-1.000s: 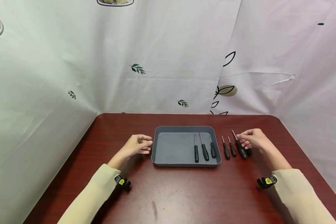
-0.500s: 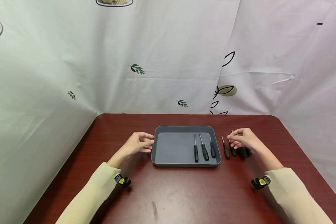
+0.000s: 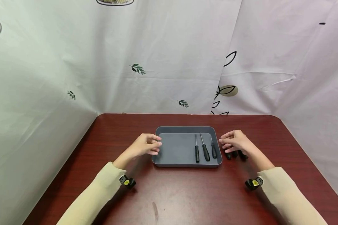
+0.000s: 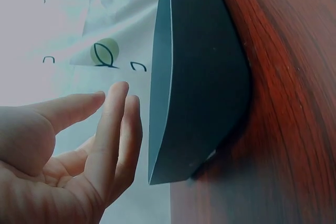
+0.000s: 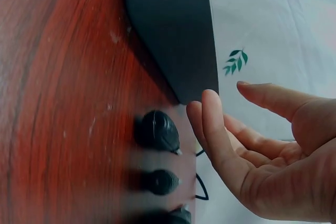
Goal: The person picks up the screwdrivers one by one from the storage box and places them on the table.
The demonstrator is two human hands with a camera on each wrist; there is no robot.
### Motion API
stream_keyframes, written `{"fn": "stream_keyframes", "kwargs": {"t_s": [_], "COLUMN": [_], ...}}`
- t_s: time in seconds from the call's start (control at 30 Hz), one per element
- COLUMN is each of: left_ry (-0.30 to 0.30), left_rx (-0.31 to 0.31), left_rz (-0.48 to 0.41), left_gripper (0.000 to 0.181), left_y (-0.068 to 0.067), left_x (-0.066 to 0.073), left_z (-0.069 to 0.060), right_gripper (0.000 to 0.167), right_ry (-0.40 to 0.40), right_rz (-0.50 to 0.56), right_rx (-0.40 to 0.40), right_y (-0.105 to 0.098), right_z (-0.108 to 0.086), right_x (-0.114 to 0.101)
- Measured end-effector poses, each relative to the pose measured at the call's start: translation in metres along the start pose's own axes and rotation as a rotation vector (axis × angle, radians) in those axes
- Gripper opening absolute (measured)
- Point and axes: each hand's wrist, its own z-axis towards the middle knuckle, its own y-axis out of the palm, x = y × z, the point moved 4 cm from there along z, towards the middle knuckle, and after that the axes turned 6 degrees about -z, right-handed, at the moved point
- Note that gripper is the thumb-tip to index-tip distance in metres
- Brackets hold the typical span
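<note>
A grey tray [image 3: 174,165] sits on the table with three black-handled screwdrivers [image 3: 205,152] lying side by side in its right part. Over the tray's left rim hovers my left hand [image 3: 142,145], fingers loosely bent and holding nothing; the left wrist view shows the fingers [image 4: 107,135] apart from the tray wall [image 4: 210,72]. My right hand [image 3: 236,142] is just right of the tray, above several more screwdrivers [image 3: 234,154], whose shafts it mostly hides. In the right wrist view, nothing is between its thumb and fingers [image 5: 215,129], and the handles [image 5: 160,129] lie below on the table.
The dark red wooden table [image 3: 186,197] carries the tray near its far edge. White patterned cloth [image 3: 169,62] hangs behind and at both sides. A small black device is strapped to each wrist.
My right hand has moved left over the loose screwdrivers toward the tray. My left hand has shifted right, from beside the tray to over its left rim. The screwdrivers in the tray stay put.
</note>
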Motion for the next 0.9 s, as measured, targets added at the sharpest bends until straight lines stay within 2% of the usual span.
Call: {"fn": "stream_keyframes", "kwargs": {"t_s": [0.47,0.9], "left_ry": [0.006,0.009], "left_rx": [-0.062,-0.110], "left_rz": [0.015,0.018], "left_gripper": [0.039,0.039], "left_y": [0.021,0.040], "left_x": [0.006,0.005], "left_z": [0.005,0.014], "right_gripper": [0.043,0.045], "right_ry": [0.009,0.051], "right_rz": [-0.003,0.012], "right_rx": [-0.041,-0.076], "right_y": [0.016,0.020], "right_z": [0.007,0.010], "right_x": [0.001,0.005]}}
